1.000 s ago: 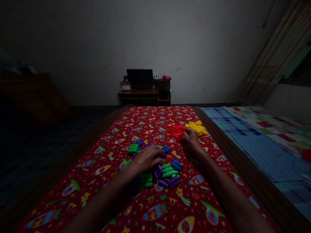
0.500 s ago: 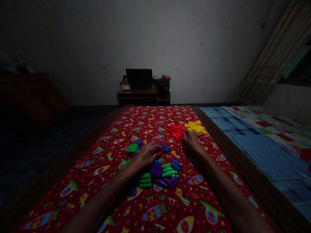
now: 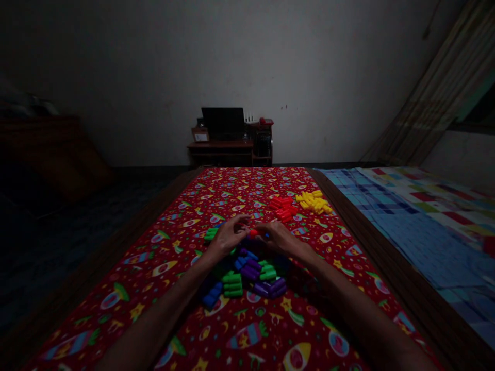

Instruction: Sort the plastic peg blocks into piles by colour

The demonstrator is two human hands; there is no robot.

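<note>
Both my hands meet over a mixed heap of small bullet-shaped plastic pieces on the red patterned cloth. A red plastic piece (image 3: 253,234) shows between them. My right hand (image 3: 281,238) pinches at the red piece from the right, its fingertips closed around that side. My left hand (image 3: 231,237) is just left of it, fingers curved and apart, the thumb close to the piece. Below the hands lie purple pieces (image 3: 251,270), green pieces (image 3: 232,285) and blue pieces (image 3: 212,296). Part of the heap is hidden under my hands.
Beyond my right hand lie a red pile (image 3: 283,208) and a yellow pile (image 3: 314,202). The red cloth (image 3: 247,314) covers the long surface. A bed with a checked blue cover (image 3: 382,226) stands to the right; a desk with a monitor (image 3: 223,120) is at the wall.
My right hand has come back from the red pile, left and nearer to me, to meet my left hand. My left hand has lifted and spread slightly; the red piece is now between both hands.
</note>
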